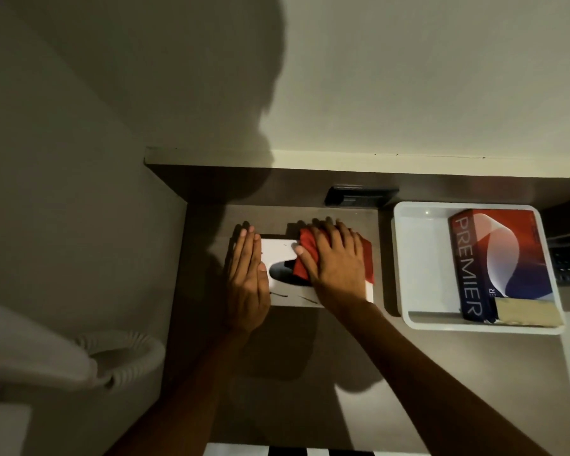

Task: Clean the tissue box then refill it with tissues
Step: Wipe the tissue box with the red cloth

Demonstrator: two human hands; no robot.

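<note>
A red cloth (366, 258) is covering a white tissue box (278, 248) with a dark oval, beside a red-white-navy pack (500, 258) lying in a white tray (422, 258).

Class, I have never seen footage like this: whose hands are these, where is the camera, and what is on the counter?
There is no machine here. One camera worn on the person's head looks down at their own two bare hands. The left hand lies flat against the left side of a white tissue box, steadying it on the dark counter. The right hand presses a red cloth onto the top of the box, over part of its dark oval opening. To the right sits a white tray holding a red and blue pack marked PREMIER.
</note>
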